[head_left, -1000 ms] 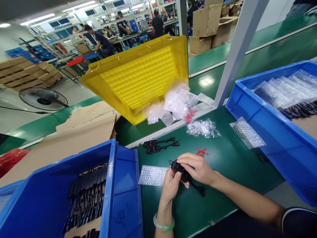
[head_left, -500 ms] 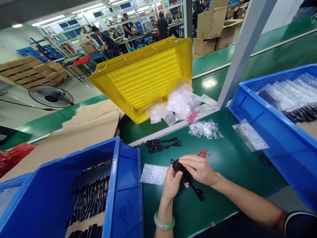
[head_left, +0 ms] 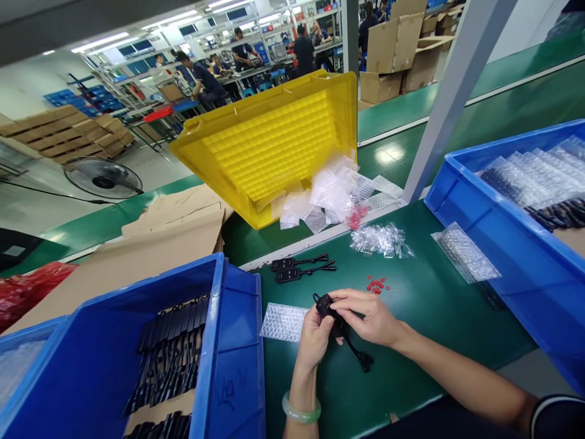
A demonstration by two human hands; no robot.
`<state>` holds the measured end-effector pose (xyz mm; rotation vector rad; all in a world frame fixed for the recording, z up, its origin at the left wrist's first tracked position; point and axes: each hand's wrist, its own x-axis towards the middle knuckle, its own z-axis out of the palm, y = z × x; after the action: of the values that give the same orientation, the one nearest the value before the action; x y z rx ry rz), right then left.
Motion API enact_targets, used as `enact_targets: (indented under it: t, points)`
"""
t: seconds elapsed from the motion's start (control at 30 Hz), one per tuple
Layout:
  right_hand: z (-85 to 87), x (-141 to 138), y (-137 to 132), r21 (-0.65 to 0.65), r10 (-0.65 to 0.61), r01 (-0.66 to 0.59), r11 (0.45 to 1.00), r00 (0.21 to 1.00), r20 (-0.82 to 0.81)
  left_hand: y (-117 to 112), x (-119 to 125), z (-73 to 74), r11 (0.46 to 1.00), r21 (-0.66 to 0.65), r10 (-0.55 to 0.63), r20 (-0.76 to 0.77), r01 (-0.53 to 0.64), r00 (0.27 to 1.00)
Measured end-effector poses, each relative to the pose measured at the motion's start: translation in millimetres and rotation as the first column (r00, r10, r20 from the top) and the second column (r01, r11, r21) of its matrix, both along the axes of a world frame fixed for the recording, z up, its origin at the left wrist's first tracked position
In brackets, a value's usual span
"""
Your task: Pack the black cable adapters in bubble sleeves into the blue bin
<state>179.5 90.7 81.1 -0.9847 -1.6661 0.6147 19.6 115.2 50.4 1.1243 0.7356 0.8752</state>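
Observation:
Both hands hold one small black device point(head_left: 328, 306) with a short cable that ends in a plug point(head_left: 365, 364) lying on the green table. My left hand point(head_left: 314, 339), with a green bangle on the wrist, grips the device from below. My right hand point(head_left: 368, 316) pinches its top from the right. Two more black devices point(head_left: 292, 269) lie side by side just beyond the hands. A small bubble-wrap bag point(head_left: 283, 322) lies flat left of my left hand. Tiny red caps point(head_left: 376, 284) are scattered just beyond my right hand.
A blue bin point(head_left: 219, 366) of black devices stands at the near left, another blue bin point(head_left: 503, 244) with bagged devices at the right. A tilted yellow bin point(head_left: 274, 140) spills bubble bags behind. Clear bags point(head_left: 381, 239), a bubble bag point(head_left: 465, 259), a grey post point(head_left: 448, 91), cardboard point(head_left: 159, 244); people work far behind.
The hands have kept hold of the black device and turned it slightly; its cable plug has shifted a little on the table. The view has drifted a bit.

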Motion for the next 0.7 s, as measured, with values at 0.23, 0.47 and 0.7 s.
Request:
enact_targets:
  t: [0.23,0.47,0.7]
  points:
    - [-0.8,1,2,-0.006,-0.056,0.056,0.998,0.998,-0.032,-3,3,0.5,0.999,0.0,-0.042,0.016,0.042,0.999]
    - [-9.2,0,1,0.065,-0.096,0.093,0.994,0.994,0.046,-4,3,1.4,0.999,0.012,-0.04,-0.014,0.04,0.999]
    - [-3.9,0,1,0.026,-0.048,0.048,0.999,0.999,0.014,-2,0,0.4,0.999,0.021,-0.05,-0.001,0.05,0.999]
